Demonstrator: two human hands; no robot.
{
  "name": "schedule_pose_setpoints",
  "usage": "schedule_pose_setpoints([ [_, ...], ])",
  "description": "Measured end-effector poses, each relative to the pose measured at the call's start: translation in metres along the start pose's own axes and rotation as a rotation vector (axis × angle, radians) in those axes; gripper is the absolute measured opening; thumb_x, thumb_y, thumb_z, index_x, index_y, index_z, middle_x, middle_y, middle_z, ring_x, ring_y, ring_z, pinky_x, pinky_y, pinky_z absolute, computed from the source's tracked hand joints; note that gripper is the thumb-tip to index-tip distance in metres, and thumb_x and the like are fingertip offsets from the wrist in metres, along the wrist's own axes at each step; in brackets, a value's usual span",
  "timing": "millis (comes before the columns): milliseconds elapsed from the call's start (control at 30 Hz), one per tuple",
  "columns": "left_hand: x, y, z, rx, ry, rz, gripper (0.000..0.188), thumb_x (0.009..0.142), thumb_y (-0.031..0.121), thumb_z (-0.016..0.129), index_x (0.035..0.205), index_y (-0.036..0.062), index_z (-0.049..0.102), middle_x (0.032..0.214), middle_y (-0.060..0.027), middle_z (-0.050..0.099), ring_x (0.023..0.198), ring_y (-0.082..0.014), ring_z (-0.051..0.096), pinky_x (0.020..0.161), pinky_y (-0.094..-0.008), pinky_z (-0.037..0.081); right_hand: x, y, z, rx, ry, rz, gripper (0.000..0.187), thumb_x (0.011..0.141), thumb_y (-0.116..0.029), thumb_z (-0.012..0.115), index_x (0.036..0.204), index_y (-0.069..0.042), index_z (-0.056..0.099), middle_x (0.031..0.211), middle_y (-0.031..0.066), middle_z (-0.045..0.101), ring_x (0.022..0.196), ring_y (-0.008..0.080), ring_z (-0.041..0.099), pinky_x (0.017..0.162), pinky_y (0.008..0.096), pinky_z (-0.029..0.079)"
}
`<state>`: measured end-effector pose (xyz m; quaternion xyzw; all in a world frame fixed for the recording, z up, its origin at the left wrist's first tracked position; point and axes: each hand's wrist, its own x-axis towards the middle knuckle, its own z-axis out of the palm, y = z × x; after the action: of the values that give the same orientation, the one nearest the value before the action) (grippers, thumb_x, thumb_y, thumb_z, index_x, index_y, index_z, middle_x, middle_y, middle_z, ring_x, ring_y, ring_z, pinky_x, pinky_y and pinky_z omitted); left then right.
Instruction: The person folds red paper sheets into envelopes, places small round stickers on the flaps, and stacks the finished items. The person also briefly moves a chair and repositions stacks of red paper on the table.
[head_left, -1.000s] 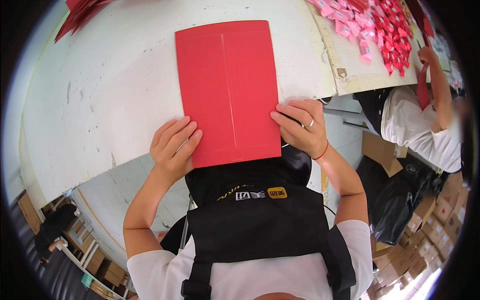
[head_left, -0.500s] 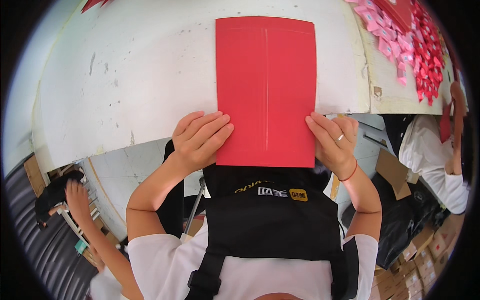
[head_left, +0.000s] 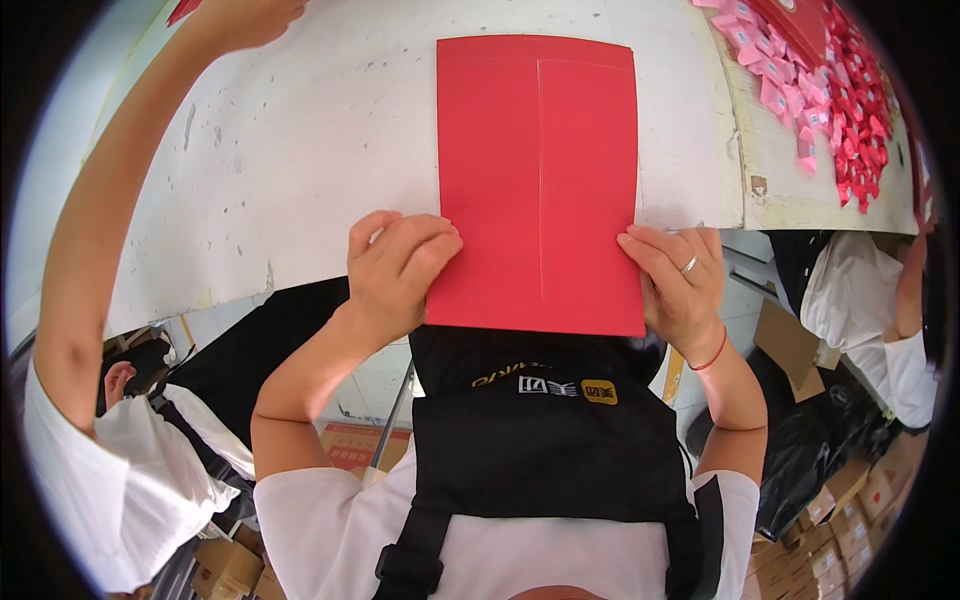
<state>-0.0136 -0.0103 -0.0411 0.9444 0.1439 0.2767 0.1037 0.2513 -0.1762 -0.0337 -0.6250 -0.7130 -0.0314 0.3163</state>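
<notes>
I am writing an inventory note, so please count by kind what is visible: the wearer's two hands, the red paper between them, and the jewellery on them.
Left hand and right hand: 2
Red paper rectangle (visible top one): 1
Silvery ring: 1
Red wrist cord: 1
Total: 5

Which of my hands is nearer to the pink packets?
Right: your right hand is below-left of the pink packets in view; your left hand is farther left, across the red card.
</notes>
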Motion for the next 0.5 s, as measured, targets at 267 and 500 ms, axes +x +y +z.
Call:
schedule_pose_setpoints([
  [267,0.011,-0.009,0.005,-0.121,0.014,-0.043,0.032,0.081,0.018,0.074,0.105,0.0075,0.055,0.087,-0.0050,0.064,0.070,-0.0212,0.059,0.088,-0.0364,0.042,0.004,-0.001,-0.002,0.164,0.041,0.141,0.042,0.070,-0.002,0.078,0.108,-0.004,0.060,0.093,0.0040,0.068,0.063,0.0168,0.053,0.060,0.0284,0.039],
  [500,0.043,0.012,0.018,-0.472,0.164,-0.698,0.056,0.080,0.012,0.081,0.125,-0.0004,0.049,0.097,-0.0110,0.061,0.068,-0.0173,0.057,0.064,-0.0293,0.048,0.029,-0.011,0.010,0.405,-0.006,0.788,0.052,0.079,-0.009,0.080,0.122,-0.004,0.052,0.068,0.0039,0.058,0.066,0.0203,0.051,0.068,0.0324,0.042],
])
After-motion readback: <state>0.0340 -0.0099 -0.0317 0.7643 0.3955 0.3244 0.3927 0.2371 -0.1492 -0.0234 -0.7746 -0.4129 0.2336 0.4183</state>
